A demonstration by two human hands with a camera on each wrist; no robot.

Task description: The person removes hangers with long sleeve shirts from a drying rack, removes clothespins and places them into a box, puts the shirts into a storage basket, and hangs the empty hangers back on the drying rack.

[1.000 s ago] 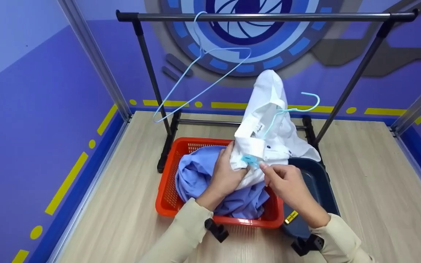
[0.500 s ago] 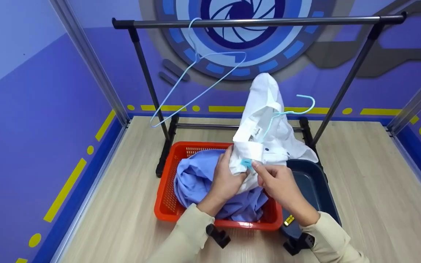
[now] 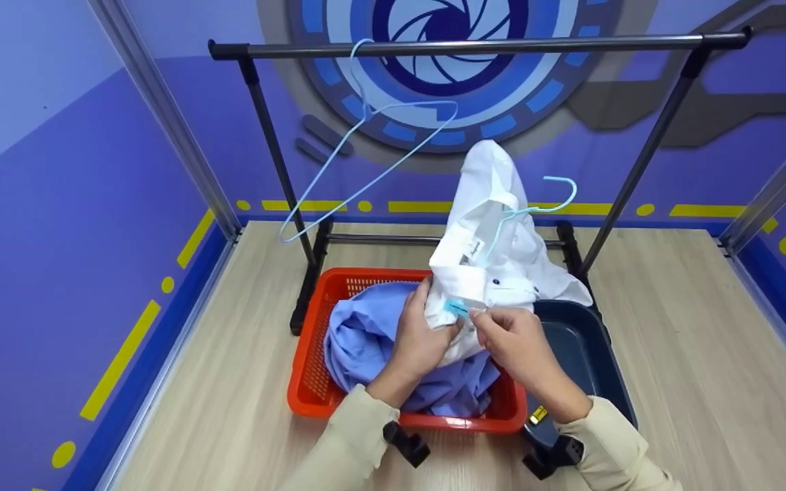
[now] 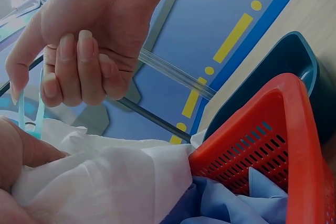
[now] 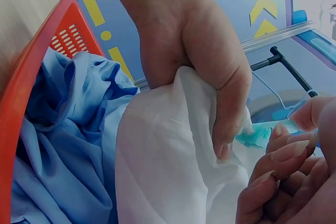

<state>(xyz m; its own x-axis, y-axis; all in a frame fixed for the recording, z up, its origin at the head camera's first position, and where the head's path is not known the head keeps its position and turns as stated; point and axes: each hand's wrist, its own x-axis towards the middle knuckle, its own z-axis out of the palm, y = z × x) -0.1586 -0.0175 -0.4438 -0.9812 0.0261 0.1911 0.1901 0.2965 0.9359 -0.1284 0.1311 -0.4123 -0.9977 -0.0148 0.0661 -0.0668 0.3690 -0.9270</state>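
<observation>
A white shirt [image 3: 488, 164] with a collar is on a light turquoise hanger [image 3: 534, 210], whose hook sticks out of the neck opening to the right. My left hand [image 3: 424, 337] grips the shirt just below the collar; its thumb presses on the fabric in the right wrist view. A turquoise clothespin [image 3: 456, 309] sits at the shirt front beside that hand. Thumb and index finger of my right hand [image 3: 519, 341] pinch the clothespin's handle ends, and the other fingers curl in. In the left wrist view, two clothespin arms [image 4: 40, 111] stand up from the cloth.
Under my hands is a red basket [image 3: 308, 368] with blue-violet cloth [image 3: 366, 334] in it. To its right lies a dark blue tray [image 3: 580, 348] holding a small yellow object [image 3: 538, 414]. Behind stands a black rack [image 3: 502, 46], a light blue hanger [image 3: 403, 161] hooked on its bar.
The head view has tilted up slightly. My right hand has shifted a little left, in closer to my left hand, keeping its pinch on the clothespin. The left hand still grips the shirt.
</observation>
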